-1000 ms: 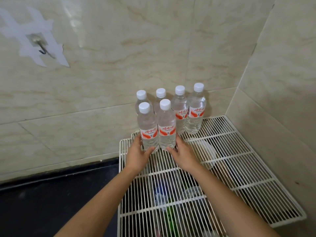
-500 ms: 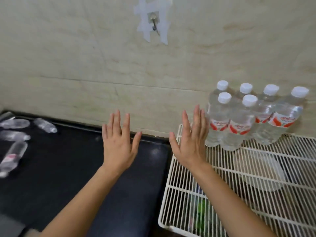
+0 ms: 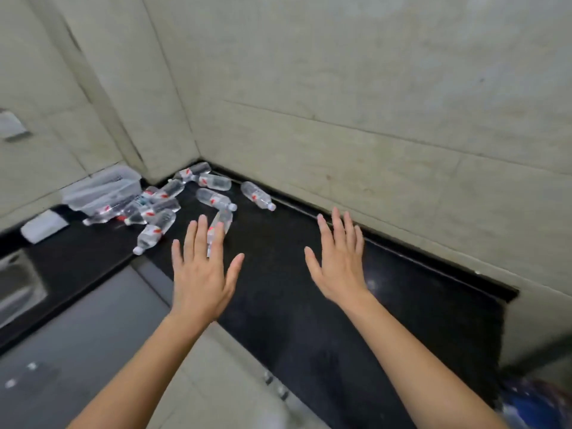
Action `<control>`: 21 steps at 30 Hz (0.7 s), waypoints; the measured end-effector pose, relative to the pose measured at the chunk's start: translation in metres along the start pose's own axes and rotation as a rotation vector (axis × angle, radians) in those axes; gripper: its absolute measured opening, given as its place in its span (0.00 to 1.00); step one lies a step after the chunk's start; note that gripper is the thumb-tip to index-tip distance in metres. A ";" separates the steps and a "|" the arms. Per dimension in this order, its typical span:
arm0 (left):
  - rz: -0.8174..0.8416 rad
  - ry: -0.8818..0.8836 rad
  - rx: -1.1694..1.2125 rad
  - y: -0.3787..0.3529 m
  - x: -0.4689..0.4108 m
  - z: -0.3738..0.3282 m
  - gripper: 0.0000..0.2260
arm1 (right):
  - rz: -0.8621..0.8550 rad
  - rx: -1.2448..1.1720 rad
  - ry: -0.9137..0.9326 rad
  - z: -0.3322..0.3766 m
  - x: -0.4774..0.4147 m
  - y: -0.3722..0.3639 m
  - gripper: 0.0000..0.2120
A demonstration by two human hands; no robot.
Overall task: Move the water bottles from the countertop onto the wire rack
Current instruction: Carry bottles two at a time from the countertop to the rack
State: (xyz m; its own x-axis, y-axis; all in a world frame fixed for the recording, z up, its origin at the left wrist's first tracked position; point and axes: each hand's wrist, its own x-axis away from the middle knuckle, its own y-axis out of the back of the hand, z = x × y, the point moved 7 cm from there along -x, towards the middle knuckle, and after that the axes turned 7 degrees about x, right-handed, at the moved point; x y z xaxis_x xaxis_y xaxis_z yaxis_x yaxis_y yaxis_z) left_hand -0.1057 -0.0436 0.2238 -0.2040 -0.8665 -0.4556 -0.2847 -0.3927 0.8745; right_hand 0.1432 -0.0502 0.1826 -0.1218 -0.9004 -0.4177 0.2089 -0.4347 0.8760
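Observation:
Several clear water bottles with red-and-white labels lie on their sides in the far left corner of the black countertop (image 3: 278, 274). One bottle (image 3: 257, 196) lies apart near the back wall, another (image 3: 215, 199) just left of it. A third bottle (image 3: 223, 222) is partly hidden behind the fingertips of my left hand (image 3: 201, 270). My left hand hovers open, palm down, fingers spread. My right hand (image 3: 339, 261) is also open and empty above bare countertop. The wire rack is out of view.
A clear plastic container (image 3: 102, 187) lies beside the bottle pile against the left wall. A white block (image 3: 45, 226) sits further left. A steel sink (image 3: 18, 283) is at the far left edge. Tiled walls close the corner behind the bottles.
My view has swung left from the rack to the countertop corner. Both hands let go of the bottles standing on the rack and now reach, empty, toward the lying bottles.

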 end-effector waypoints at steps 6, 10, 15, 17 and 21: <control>0.053 0.138 -0.026 0.005 -0.007 0.153 0.33 | 0.137 0.008 0.147 0.131 -0.028 -0.071 0.32; 0.121 0.219 -0.006 -0.026 -0.018 0.210 0.33 | 0.197 0.056 0.178 0.157 -0.055 -0.114 0.32; 0.228 0.284 -0.001 -0.086 -0.046 0.272 0.33 | 0.290 0.075 0.197 0.178 -0.108 -0.191 0.33; 0.308 0.318 -0.018 -0.113 -0.062 0.298 0.33 | 0.338 0.079 0.216 0.189 -0.135 -0.226 0.34; 0.432 0.402 0.003 -0.154 -0.098 0.347 0.33 | 0.479 0.078 0.270 0.216 -0.182 -0.285 0.34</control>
State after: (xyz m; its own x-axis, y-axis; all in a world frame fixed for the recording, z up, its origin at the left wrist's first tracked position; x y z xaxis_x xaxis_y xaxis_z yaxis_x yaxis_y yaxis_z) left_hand -0.3675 0.2083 0.0762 0.0687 -0.9968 0.0409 -0.2574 0.0219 0.9661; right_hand -0.1038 0.2417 0.0609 0.2241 -0.9746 -0.0060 0.1066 0.0184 0.9941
